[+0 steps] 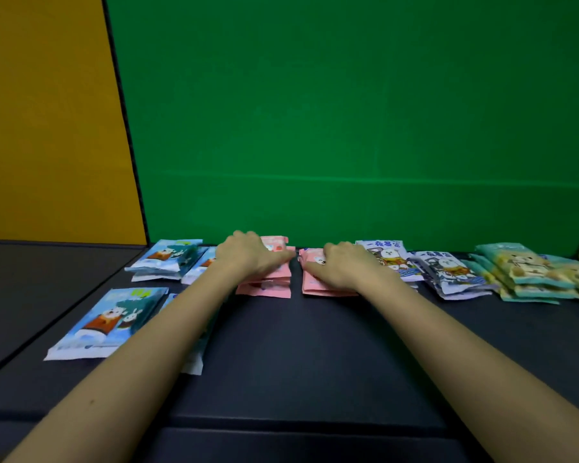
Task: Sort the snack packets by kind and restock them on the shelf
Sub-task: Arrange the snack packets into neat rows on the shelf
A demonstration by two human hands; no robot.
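Nearest, at left on the shelf [315,362]: near blue packet [107,322]. Lies flat, face up, long axis slanting from near-left to far-right, printed top at the far-right end. Just right of it, second blue packet [194,360], mostly hidden under the left forearm, only edges showing.

Farther back, along the rear of the shelf, a row grouped by colour. At its left end, blue stack [166,259], flat, slanting the same way as the near one; beside it, another blue packet [199,267], partly behind the left wrist.

In the middle, left pink stack [268,287] and right pink stack [315,285], side by side with a narrow gap between. Long axes near to far, cartoon faces toward the far end. Palm down on the left pink stack: left hand [248,255], fingers reaching across toward its right edge. Palm down on the right pink stack: right hand [345,265], thumb stretched toward its left edge, fingers bent over the far part. Cannot tell whether either hand clamps its stack or merely presses on it.

Right of these, white packets [448,275] in two overlapping piles, titles at the far end, long axes near to far with a slight lean. At far right, teal packets [528,269], overlapped, flat.

Behind all, green wall [348,111]; at left, yellow wall [47,111].
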